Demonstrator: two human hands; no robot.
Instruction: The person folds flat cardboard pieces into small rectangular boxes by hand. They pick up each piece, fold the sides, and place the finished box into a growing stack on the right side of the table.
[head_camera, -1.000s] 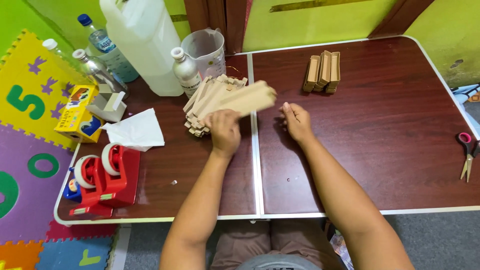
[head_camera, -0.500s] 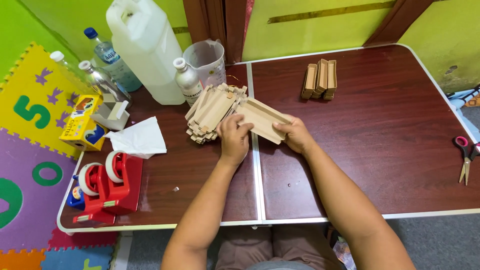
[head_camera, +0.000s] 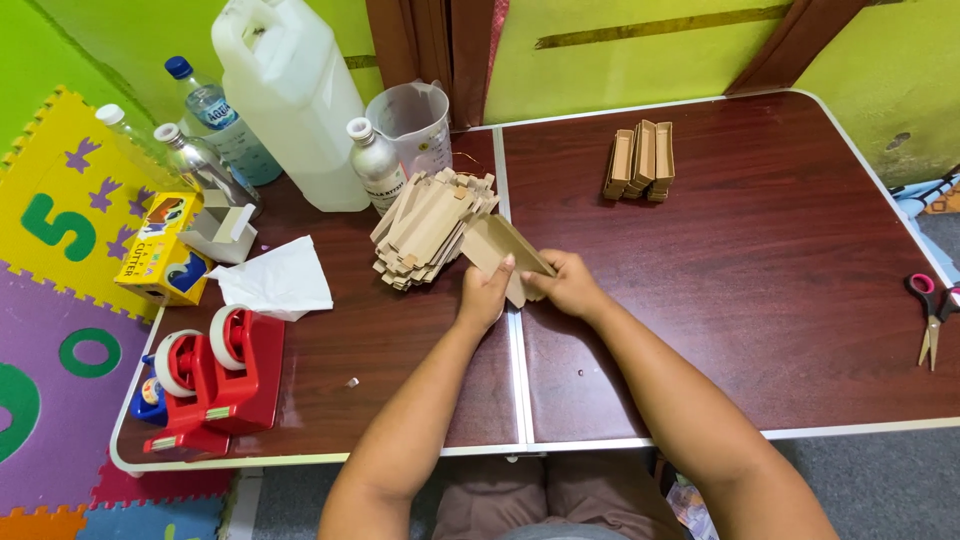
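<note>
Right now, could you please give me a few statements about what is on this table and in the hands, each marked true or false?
1. Both hands, left hand and right hand, hold one flat cardboard piece. True.
2. The stack of cardboard blanks lies right of the hands. False: it lies to their left.
3. The scissors lie at the table's right edge. True.
4. The red tape dispenser stands beside the folded boxes. False: it stands at the near left corner, far from them.

Bright, even light, soft glare on the table (head_camera: 780, 250), sharp focus, slight wide-angle edge bending
</note>
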